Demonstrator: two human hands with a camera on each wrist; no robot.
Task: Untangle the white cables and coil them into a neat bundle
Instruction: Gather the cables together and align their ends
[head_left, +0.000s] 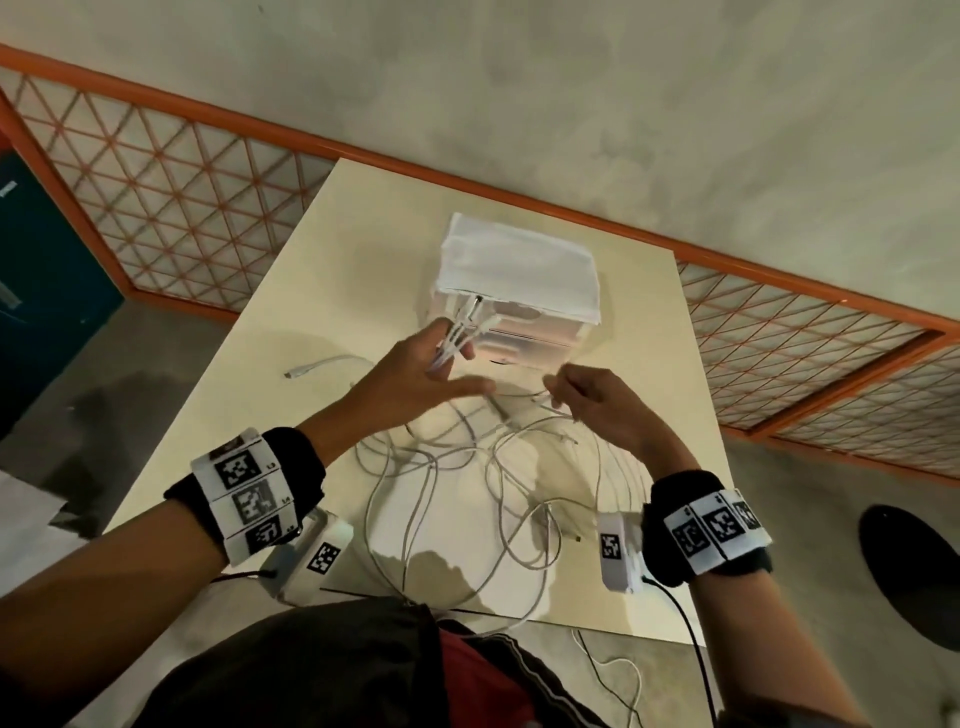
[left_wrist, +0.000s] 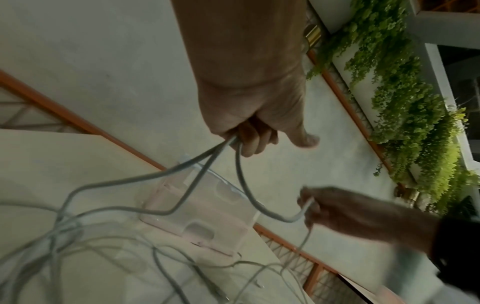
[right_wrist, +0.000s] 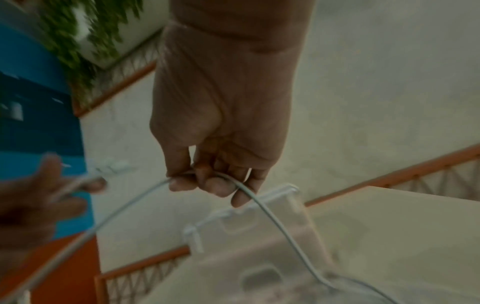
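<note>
Across the cream table (head_left: 218, 415) I grip gathered white cables (head_left: 457, 499) in my left hand (head_left: 415, 374), pinch one strand with my right hand (head_left: 597, 400), and should draw it out slowly.

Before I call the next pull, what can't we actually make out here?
- Cable count: tangle overlaps itself, head view.
- Far end of cable off table edge: cut by frame bottom.
- Left hand: motion-blurred, right wrist view.
- Drawer box contents: cloudy walls, cloth on top.
</note>
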